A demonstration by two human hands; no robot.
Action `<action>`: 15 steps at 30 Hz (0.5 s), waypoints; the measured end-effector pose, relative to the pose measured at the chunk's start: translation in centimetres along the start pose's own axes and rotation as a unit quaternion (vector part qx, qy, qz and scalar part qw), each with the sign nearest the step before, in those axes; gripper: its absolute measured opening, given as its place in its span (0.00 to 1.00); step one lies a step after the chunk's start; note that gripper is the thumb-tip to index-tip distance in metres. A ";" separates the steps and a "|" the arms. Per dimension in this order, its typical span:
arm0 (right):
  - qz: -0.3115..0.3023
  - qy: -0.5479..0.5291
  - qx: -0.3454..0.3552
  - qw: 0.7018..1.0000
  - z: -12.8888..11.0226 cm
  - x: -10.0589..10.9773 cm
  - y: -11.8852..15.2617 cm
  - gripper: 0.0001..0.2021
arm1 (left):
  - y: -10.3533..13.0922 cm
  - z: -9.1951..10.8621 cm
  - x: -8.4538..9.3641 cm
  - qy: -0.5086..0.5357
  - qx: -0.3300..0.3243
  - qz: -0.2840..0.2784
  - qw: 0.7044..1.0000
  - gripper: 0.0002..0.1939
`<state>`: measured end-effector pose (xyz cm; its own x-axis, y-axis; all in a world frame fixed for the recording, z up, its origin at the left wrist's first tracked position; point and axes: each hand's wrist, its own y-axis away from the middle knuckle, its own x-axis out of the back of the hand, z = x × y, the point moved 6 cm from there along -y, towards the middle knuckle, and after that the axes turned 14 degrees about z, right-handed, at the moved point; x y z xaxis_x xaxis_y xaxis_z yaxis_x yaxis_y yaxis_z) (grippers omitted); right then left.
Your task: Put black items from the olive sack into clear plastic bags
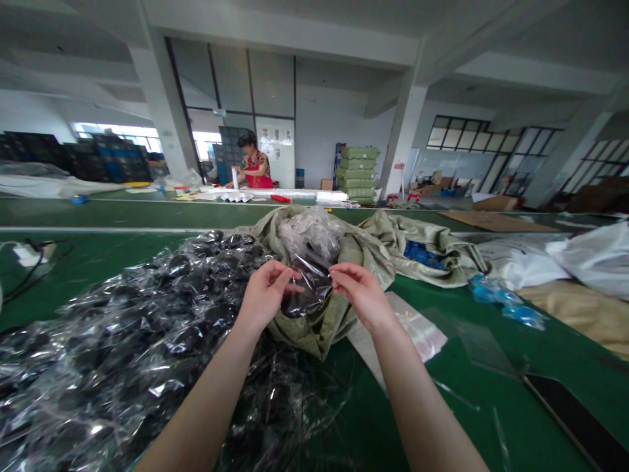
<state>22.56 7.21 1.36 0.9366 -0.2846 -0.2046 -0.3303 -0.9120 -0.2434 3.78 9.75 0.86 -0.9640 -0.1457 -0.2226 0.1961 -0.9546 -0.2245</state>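
Note:
Between my two hands is a clear plastic bag (314, 278) with something dark in its lower part. My left hand (269, 288) pinches the bag's left edge, and my right hand (358, 292) pinches its upper right side. Just behind them an olive woven sack (339, 321) lies with its mouth spread wide, and crumpled clear plastic (314, 233) shows inside it. A large heap of black items in clear bags (162, 314) spreads beside my left arm. Under my right forearm lies a stack of flat clear bags (415, 328).
A phone (574, 413) lies at the right front of the green table (496, 328). Blue wrapped items (508, 301) and white sacks (521, 262) are farther right. A second olive sack (417, 242) holds blue things. Across the table stands a person in a red apron (258, 174).

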 end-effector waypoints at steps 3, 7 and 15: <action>0.025 0.034 0.053 0.998 -0.6 0.7 -0.4 0.10 | 0.2 0.3 0.1 -0.008 0.011 0.000 1.000 0.07; 0.082 0.074 0.115 0.987 -1.8 1.6 -0.5 0.11 | 0.2 0.4 0.0 -0.012 0.021 -0.001 1.000 0.07; 0.031 0.056 -0.009 0.998 0.1 0.2 -0.2 0.17 | -0.2 0.2 0.4 0.003 0.012 0.031 0.999 0.06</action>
<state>22.84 7.38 1.29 0.9219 -0.3712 -0.1108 -0.3870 -0.8962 -0.2169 3.28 9.87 0.98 -0.9491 -0.2022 -0.2416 0.2500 -0.9500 -0.1870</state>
